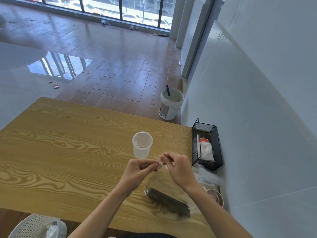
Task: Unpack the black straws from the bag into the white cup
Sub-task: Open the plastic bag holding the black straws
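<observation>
Head view: left hand (142, 166) and right hand (176, 166) pinch the clear bag (164, 182) mouth; black straws (169, 201) lie inside, near the white cup (142, 145). A sharp tug could spill them.

Left hand (142, 169): raised, fingers curled, thumb and forefinger pinched together.
Right hand (176, 166): raised opposite, fingers curled, fingertips meeting the left's.
Forearms: bare, converging from the lower edge.
</observation>
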